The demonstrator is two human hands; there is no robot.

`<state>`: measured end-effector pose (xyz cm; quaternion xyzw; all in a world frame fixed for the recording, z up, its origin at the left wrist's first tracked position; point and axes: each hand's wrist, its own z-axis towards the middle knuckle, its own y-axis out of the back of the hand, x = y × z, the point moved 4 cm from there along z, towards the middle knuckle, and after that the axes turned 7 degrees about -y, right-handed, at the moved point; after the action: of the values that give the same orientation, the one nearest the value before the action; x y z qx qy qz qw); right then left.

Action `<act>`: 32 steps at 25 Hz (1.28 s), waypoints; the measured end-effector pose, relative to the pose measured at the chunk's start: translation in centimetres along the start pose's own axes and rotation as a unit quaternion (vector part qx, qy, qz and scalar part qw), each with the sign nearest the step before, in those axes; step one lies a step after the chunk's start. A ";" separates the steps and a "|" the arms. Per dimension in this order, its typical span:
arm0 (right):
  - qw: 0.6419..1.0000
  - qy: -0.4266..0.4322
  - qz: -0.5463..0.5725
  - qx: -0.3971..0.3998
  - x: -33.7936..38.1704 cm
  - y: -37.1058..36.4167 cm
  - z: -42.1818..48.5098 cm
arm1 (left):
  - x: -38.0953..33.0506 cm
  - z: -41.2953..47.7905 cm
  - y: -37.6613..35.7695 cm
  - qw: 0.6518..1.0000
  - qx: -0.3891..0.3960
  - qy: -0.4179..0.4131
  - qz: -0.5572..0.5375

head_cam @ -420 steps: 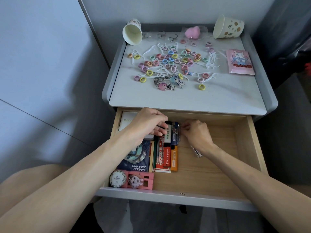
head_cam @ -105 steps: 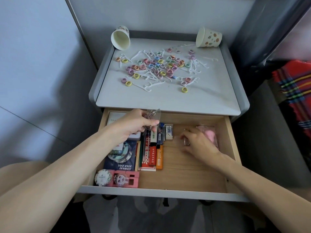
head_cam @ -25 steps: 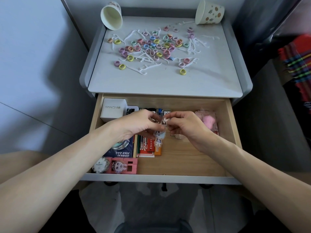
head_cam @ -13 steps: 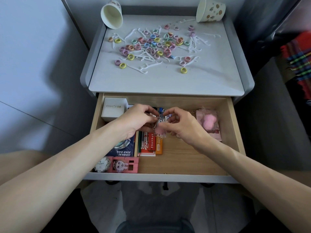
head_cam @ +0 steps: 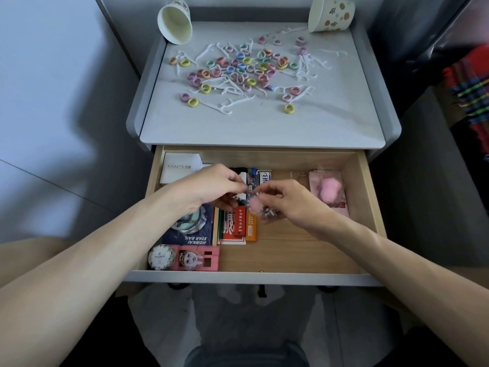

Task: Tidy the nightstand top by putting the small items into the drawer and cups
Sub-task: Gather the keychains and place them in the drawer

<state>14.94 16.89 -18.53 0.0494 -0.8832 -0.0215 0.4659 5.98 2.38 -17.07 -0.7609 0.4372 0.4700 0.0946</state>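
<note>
Drawer floor (head_cam: 299,250) lies bare at front right — boxes (head_cam: 239,224) and pink holder (head_cam: 209,258) crowd its left.

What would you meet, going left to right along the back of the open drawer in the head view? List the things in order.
White box → eraser → metal clip → pink packet.

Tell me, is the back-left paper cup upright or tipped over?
Tipped over. The back-left cup lies on its side on the nightstand top, mouth toward the camera, nothing visible inside.
</note>
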 end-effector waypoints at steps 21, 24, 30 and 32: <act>0.918 -0.081 -0.359 0.148 -4.3 -3.2 -0.5 | 4.4 -0.3 -4.3 0.850 0.240 0.040 0.467; 0.916 -0.063 -0.369 0.143 -3.1 -2.3 -0.7 | 2.8 -0.1 -2.9 0.882 0.216 0.029 0.419; 0.963 -0.005 -0.267 0.040 3.7 1.8 -1.4 | -4.5 -1.5 2.7 0.976 -0.020 -0.077 0.201; 0.969 0.025 -0.245 0.000 6.2 3.0 -1.5 | -6.3 -1.9 4.5 0.986 -0.104 -0.096 0.086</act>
<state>12.48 19.19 -12.37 0.2646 -0.8323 -0.1337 0.4684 2.70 2.25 -9.82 -0.6774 0.4392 0.5900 0.0158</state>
